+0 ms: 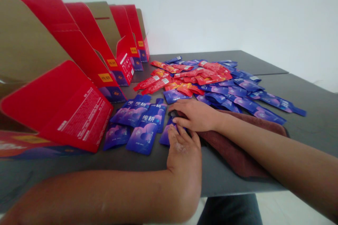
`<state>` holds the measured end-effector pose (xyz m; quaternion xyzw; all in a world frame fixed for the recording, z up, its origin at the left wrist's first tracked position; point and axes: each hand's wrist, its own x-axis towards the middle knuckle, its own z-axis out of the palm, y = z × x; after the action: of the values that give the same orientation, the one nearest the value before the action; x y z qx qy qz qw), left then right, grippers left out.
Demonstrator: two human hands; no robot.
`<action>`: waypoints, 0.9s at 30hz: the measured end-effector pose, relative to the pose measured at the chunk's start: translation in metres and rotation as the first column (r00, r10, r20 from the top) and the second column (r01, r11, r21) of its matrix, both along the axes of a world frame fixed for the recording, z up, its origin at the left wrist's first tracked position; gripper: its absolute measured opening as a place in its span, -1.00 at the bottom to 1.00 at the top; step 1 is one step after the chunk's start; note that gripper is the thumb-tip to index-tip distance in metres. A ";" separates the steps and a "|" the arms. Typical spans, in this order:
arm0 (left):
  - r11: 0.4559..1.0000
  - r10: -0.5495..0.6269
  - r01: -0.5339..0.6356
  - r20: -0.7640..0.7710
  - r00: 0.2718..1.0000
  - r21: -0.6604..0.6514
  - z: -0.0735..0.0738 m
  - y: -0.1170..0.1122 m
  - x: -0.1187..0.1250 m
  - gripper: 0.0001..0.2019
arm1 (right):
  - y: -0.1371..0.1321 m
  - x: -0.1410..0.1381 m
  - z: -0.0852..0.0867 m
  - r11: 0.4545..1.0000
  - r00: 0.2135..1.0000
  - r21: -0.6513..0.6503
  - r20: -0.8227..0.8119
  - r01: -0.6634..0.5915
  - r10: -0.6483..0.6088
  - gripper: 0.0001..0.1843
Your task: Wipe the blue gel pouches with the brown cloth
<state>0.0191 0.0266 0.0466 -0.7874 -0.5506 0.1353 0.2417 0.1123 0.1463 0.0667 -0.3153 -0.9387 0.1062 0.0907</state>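
My left hand (185,147) is bent at the wrist, its fingers closed on a blue-purple sachet (165,136) at the table's front. Right above it, my right hand (196,114) has curled fingers at the same sachet's top end, and the two hands touch. Both hands partly cover this sachet. Just left of them lies a small group of similar blue-purple sachets (142,134), overlapping and face up. Under my right wrist is a brown folded cloth (237,144) with a dark edge.
Red boxes (87,51) with raised flaps stand in a row along the left, the nearest (79,112) with its flap leaning toward the sachets. A heap of red sachets (195,74) and blue sachets (245,89) spreads behind my hands on the dark table (308,112). A white wall (224,10) stands behind.
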 end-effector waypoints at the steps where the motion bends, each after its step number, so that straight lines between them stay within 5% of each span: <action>1: 1.000 0.000 0.000 -0.002 1.000 -0.005 0.000 0.000 0.000 -0.51 | 0.000 0.000 0.000 1.000 1.000 -0.001 -0.003 -0.001 0.001 -0.59; 27: 1.000 0.013 -0.012 0.042 0.999 -0.002 -0.003 -0.001 0.001 -0.53 | 0.000 0.000 0.000 1.000 1.000 0.000 -0.015 -0.003 0.003 -0.61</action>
<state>0.0199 0.0258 0.0438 -0.7869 -0.5604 0.1205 0.2285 0.1122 0.1465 0.0662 -0.3133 -0.9384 0.1087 0.0977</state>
